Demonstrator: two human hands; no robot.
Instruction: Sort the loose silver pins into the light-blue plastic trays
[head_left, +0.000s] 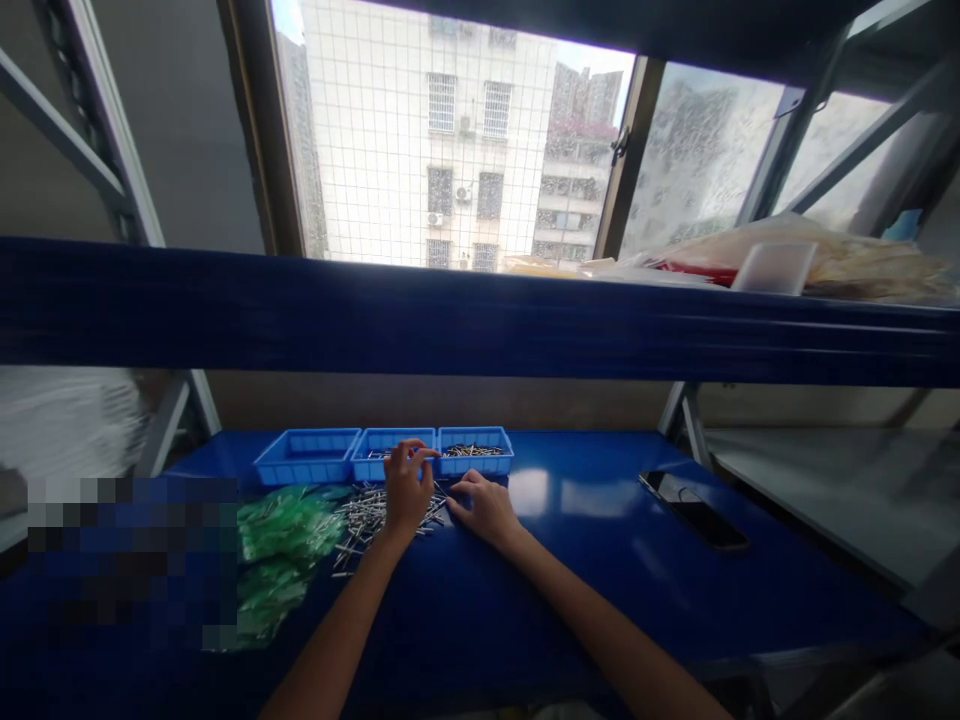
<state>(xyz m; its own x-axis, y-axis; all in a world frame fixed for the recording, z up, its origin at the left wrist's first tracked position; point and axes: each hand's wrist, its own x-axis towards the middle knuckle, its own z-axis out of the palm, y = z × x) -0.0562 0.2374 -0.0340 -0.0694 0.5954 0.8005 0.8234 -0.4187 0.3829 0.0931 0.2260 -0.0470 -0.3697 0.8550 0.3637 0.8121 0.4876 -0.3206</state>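
Note:
A loose pile of thin metal rods (364,515), which look like pins or rivets, lies on the blue tabletop. Above the pile, in front of the middle blue bin (367,468), is my left hand (407,490), its fingers bent and drawn together. Whatever it pinches is too small to make out. My right hand (484,508) rests at the pile's right edge with curled fingers, and its fingertips are near the rods; what lies between them is unclear. More thin rods (472,451) fill the right blue bin (487,466). Some rods also show in the middle bin, partly hidden by my left hand.
Beside the middle bin stands a left blue bin (304,473). Green plastic bags (281,540) lie left of the pile. A dark phone (694,510) sits on the right of the table (600,590). A blue shelf beam (480,325) crosses above the bins.

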